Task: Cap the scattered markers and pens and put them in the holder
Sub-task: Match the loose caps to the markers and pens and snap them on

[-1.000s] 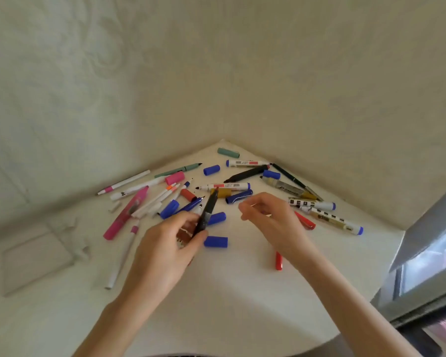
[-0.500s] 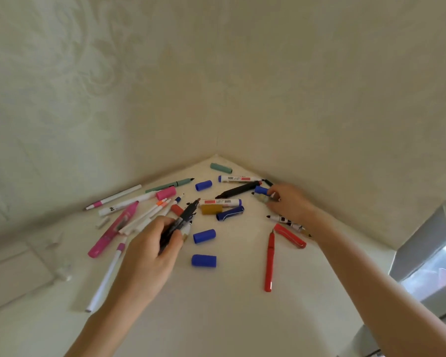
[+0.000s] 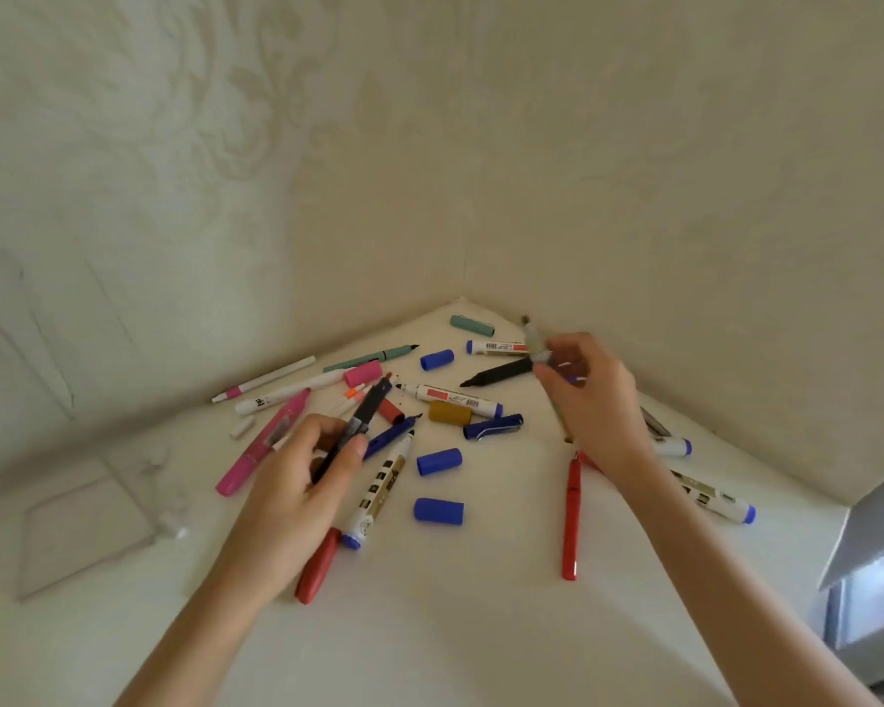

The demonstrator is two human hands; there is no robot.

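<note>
A pale surface (image 3: 481, 630) fills a wall corner. Your left hand (image 3: 302, 482) is curled round a black marker (image 3: 366, 415); your right hand (image 3: 590, 400) pinches a grey pen (image 3: 532, 339), tip upward. Round them, the other markers (image 3: 455, 398) lie scattered, several with bare tips, and blue caps (image 3: 439, 461) lie loose. A clear boxlike item (image 3: 88, 528) far left may be the holder; nothing shows in it. Judgement: the task is barely begun.

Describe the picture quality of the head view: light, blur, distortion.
Head view: soft, even light, only faint shadows on the table; wide-angle bending bows the walls; the right hand and its grey pen look motion-smeared; the left hand with the black marker is sharper.
</note>
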